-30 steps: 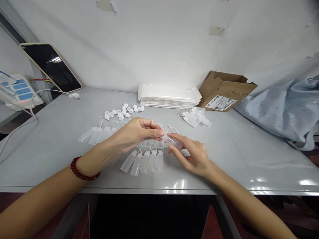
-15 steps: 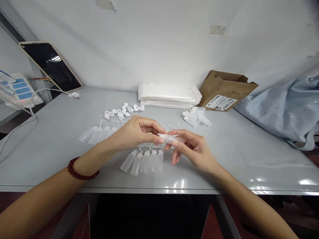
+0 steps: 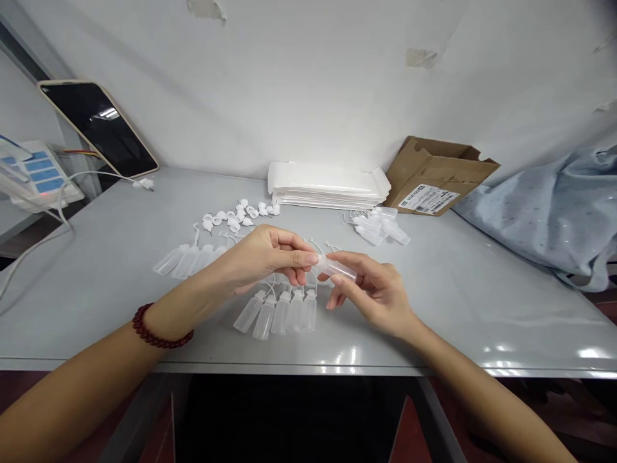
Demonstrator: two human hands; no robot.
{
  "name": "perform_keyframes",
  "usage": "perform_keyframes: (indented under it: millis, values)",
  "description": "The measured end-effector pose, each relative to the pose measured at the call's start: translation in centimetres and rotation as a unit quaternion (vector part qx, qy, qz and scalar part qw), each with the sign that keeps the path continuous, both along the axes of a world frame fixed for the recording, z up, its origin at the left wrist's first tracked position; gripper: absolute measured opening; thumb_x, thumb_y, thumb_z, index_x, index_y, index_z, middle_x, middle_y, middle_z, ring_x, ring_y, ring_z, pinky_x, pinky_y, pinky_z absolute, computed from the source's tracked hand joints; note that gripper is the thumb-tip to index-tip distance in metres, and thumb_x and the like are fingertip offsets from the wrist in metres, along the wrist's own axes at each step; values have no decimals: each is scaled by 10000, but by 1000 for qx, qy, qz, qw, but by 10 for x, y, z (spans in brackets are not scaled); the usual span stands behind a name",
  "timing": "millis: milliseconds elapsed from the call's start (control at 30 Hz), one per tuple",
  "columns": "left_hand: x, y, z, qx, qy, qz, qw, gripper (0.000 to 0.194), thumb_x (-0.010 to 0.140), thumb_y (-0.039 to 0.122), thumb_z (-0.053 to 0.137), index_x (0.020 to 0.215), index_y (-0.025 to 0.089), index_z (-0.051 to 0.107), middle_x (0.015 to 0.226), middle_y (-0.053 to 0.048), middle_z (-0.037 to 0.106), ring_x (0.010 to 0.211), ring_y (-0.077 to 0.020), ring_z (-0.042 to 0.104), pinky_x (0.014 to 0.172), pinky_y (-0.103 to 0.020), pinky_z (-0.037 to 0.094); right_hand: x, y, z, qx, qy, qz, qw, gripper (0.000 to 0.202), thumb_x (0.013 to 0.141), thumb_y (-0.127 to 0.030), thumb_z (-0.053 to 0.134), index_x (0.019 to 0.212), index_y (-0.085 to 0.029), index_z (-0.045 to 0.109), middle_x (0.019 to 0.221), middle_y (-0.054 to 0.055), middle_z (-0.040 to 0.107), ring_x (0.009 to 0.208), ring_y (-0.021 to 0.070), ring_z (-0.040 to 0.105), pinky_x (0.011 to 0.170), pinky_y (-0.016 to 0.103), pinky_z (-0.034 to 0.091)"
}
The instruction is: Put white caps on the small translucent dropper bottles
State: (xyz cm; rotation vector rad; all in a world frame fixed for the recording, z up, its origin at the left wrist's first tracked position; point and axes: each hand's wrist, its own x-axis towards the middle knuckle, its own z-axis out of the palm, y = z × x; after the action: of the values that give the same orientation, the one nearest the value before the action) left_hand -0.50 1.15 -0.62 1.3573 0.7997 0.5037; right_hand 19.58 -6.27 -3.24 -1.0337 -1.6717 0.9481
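Note:
Between my two hands is a small translucent plastic squeeze bottle (image 3: 340, 269), tilted with its neck toward the left. My right hand (image 3: 373, 288) is closed round its body, thumb below and fingers above. At the neck end, my left hand (image 3: 279, 257) pinches with thumb and forefinger, hiding the tip. Just below the hands, a row of similar bottles (image 3: 280, 315) lies on the table, thin strap pieces at their necks. More bottles (image 3: 186, 260) lie left of my left wrist, partly covered by it. Small white caps (image 3: 234, 217) are scattered beyond my left hand.
A stack of flat white boxes (image 3: 328, 183) lies against the wall. Right of it are a pile of bottles (image 3: 380, 226) and an open cardboard box (image 3: 438, 170). A phone (image 3: 99, 125) leans at the left near a power strip (image 3: 41, 177). A blue cloth bag (image 3: 554, 212) rests at the right.
My left thumb has moved up and forward over the bottle's neck end, covering its tip, and my other left fingers have curled lower. The right hand stays on the bottle body.

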Motion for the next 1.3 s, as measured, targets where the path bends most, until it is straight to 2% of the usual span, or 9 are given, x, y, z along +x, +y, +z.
perform_keyframes:
  millis: [233,467,667,800,900,967,1067,1167,1300]
  values:
    - [0,-1,-2,97,-43,34,994,221,667,220,811,880,205,754,794,1,736,754,-136,685,718,-247,583,0,1,-2,47,-21,-13,999,243,891,-215,579,1132,-191,603,874,28,721,543,119,698,508,238,603]
    - [0,-4,0,170,-20,46,984,124,769,291,734,849,202,764,839,-21,741,793,-150,683,765,-270,576,0,0,-5,103,-50,-13,993,279,887,-157,577,1165,-178,589,864,34,728,581,119,706,530,233,593]
    - [3,-6,-3,248,-62,62,965,58,763,206,727,816,184,735,811,-14,702,781,-140,662,717,-257,575,-1,1,1,-59,63,11,996,240,895,-233,589,1130,-183,592,840,25,729,557,123,703,534,234,583]
    - [4,-9,-4,288,-85,62,952,14,766,160,712,767,174,709,778,-7,668,752,-125,646,705,-249,574,5,9,6,-219,170,99,956,237,905,-312,578,1095,-173,602,808,28,731,445,107,656,437,216,535]
    - [5,-11,-5,310,-80,65,945,21,783,163,694,802,167,701,822,-20,664,790,-132,646,741,-262,580,7,13,7,-249,190,115,943,248,900,-337,580,1069,-159,616,794,33,727,417,96,631,413,214,518]
    - [6,-11,-5,327,-78,79,938,64,786,188,694,845,164,697,869,-33,667,829,-144,646,764,-276,582,6,11,5,-192,153,73,967,240,899,-329,581,1076,-167,604,827,33,723,470,109,658,457,233,544]
    - [6,-12,-4,341,-52,118,931,91,795,249,691,810,160,685,845,-31,673,788,-142,643,707,-255,576,2,6,-1,14,2,-36,999,224,893,-254,591,1108,-197,574,873,25,719,605,132,705,571,259,576]
    - [6,-12,-1,298,12,119,947,177,841,315,641,772,156,676,712,-4,662,629,-109,623,587,-215,541,0,3,-10,226,-155,-102,956,274,883,-156,590,1147,-217,549,934,39,723,686,136,712,615,251,568]
    - [5,-10,0,217,33,39,975,267,882,371,586,748,156,671,636,12,637,550,-98,609,546,-213,519,0,6,-17,348,-237,-133,897,349,875,-109,594,1199,-216,521,1024,72,721,823,158,720,649,235,571]
